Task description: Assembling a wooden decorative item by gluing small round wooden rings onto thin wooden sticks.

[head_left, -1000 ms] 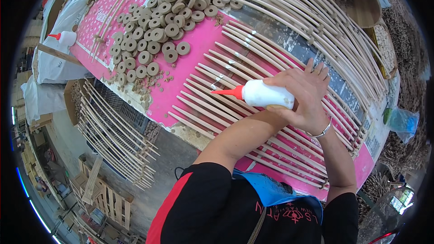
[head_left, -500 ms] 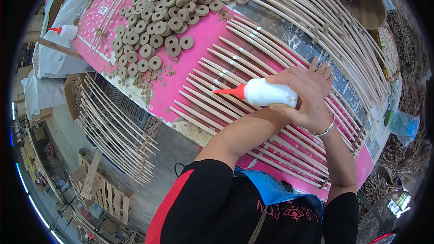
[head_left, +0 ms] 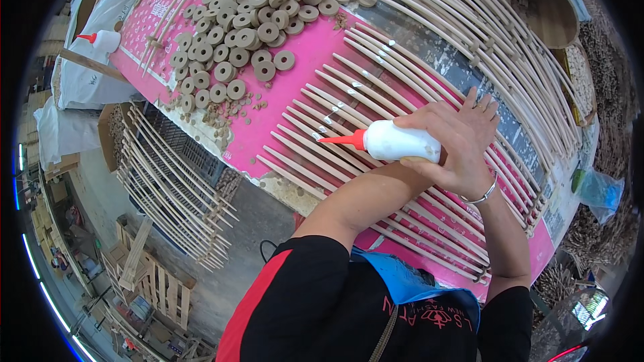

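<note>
White plastic, the squeeze bottle (head_left: 406, 143) with its red nozzle sits just off centre toward three o'clock, gripped in the person's right hand (head_left: 461, 151); its contents are hidden. The left hand (head_left: 483, 108) is largely covered, its visible fingers spread above tapered wooden rods (head_left: 295, 147). At nine o'clock, a cardboard box (head_left: 104, 135) holds small brown pieces; a cylindrical drum (head_left: 557, 23) opens at two o'clock, contents unclear. Another red-tipped bottle (head_left: 107, 41) shows at ten.

Bare pink strip (head_left: 295, 84), rings (head_left: 232, 53) left, sticks (head_left: 349, 92) right
</note>
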The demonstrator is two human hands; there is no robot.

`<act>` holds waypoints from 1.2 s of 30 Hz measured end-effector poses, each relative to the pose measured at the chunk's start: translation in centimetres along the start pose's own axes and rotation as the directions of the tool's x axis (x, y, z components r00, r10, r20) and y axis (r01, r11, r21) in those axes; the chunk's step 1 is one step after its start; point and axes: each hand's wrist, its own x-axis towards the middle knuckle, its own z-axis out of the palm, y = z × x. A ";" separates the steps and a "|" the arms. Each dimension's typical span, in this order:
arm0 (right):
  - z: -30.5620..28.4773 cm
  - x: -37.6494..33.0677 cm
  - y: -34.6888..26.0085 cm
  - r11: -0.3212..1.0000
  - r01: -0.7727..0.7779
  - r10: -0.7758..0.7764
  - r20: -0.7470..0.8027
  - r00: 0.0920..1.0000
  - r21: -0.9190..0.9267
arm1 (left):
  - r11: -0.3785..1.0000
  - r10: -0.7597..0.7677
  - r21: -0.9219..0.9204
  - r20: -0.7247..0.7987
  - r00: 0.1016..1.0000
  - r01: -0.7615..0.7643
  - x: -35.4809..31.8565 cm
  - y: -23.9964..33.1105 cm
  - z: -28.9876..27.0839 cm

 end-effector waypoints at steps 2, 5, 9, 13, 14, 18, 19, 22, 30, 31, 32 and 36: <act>0.1 0.2 -0.2 1.000 0.011 -0.011 0.000 1.000 0.012 | 1.000 -0.008 0.023 -0.005 1.000 0.008 -0.1 -0.1 -0.1; 0.4 0.5 0.0 0.999 0.033 -0.033 0.005 0.999 0.029 | 1.000 0.000 0.032 -0.015 1.000 0.000 -0.2 0.1 -0.4; 0.9 0.7 0.3 0.999 0.031 -0.031 0.008 0.999 0.023 | 1.000 0.005 0.020 -0.025 1.000 -0.004 -0.1 0.5 -1.0; 1.1 0.8 0.4 1.000 0.020 -0.021 0.041 0.999 0.012 | 0.999 -0.005 0.033 -0.020 1.000 0.006 -0.1 0.4 -0.7; 1.0 0.8 0.5 1.000 0.018 -0.019 0.042 0.999 0.010 | 1.000 0.001 0.021 -0.021 1.000 -0.001 0.1 0.4 -0.5; 0.5 0.8 0.4 0.998 0.064 -0.065 0.051 0.997 0.020 | 1.000 0.002 0.022 0.020 1.000 -0.003 -0.3 -0.2 -0.4; 0.4 0.7 0.3 0.997 0.070 -0.071 0.052 0.996 0.028 | 1.000 0.002 0.021 0.019 1.000 -0.003 -0.3 -0.2 -0.3; 0.6 1.2 0.3 0.995 0.088 -0.090 0.046 0.995 0.043 | 1.000 0.004 0.027 -0.016 1.000 -0.003 -0.2 -0.1 0.0; 1.5 1.6 -0.1 0.998 0.050 -0.052 0.075 0.996 0.030 | 0.998 -0.020 0.059 -0.191 0.981 0.032 0.2 0.6 1.1; 1.7 1.7 -0.2 0.998 0.042 -0.045 0.082 0.996 0.035 | 0.997 -0.026 0.061 -0.190 0.982 0.038 0.1 0.4 1.3; 1.7 1.8 -0.2 0.998 0.046 -0.049 0.084 0.995 0.039 | 0.998 -0.026 0.059 -0.199 0.980 0.038 0.0 0.3 1.4; 1.0 1.5 -0.1 0.998 0.069 -0.070 0.084 0.994 0.011 | 0.999 -0.022 0.047 -0.115 0.993 0.027 0.3 0.3 1.1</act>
